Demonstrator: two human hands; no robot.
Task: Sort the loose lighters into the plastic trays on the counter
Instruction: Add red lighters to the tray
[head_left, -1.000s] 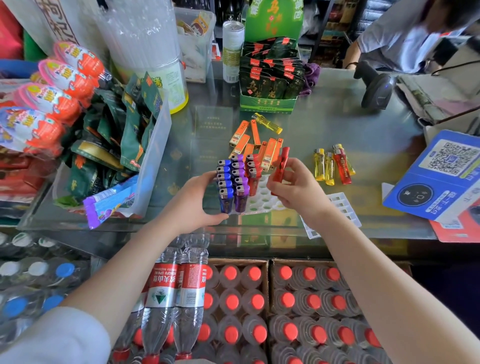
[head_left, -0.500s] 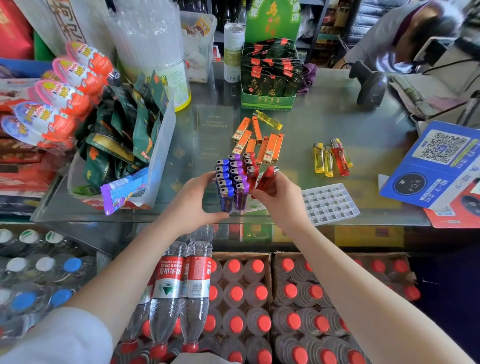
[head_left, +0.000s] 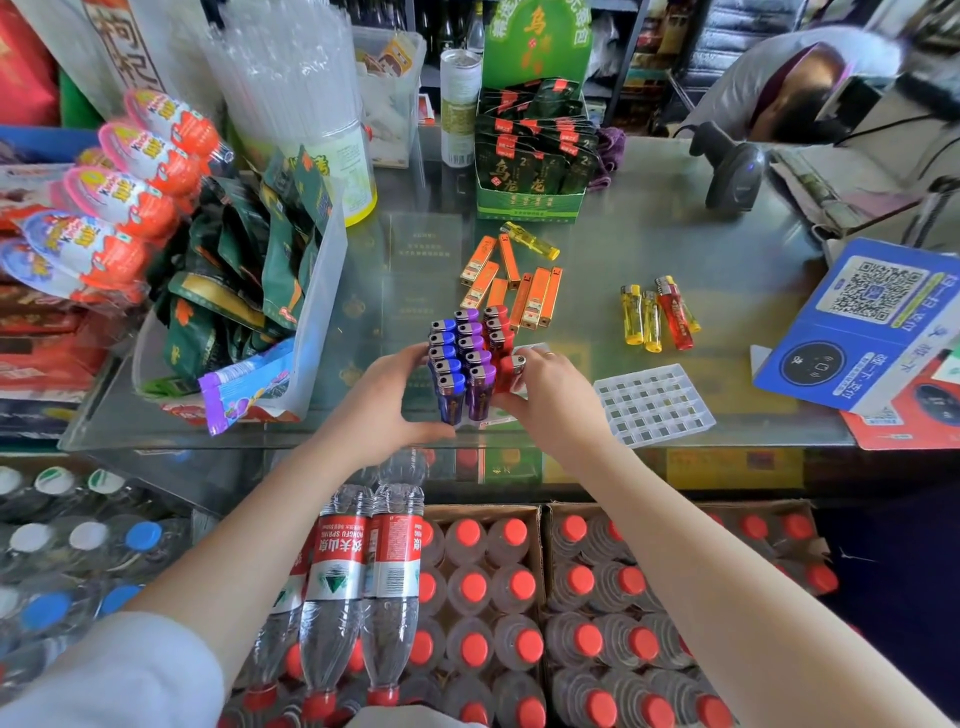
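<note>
The left hand (head_left: 384, 410) curls against the filled tray (head_left: 483, 422) to steady it while the right hand (head_left: 553, 400) pinches a red lighter (head_left: 511, 370) upright over its slot, orange lighters (head_left: 519, 286) and yellow lighters (head_left: 644, 319) loose beyond, the spare tray (head_left: 654, 405) rightmost.

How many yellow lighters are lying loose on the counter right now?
4, as far as shows. One lies alone by the green box. Two lie left of the red lighter, and a fourth peeks out behind it, partly hidden.
</note>
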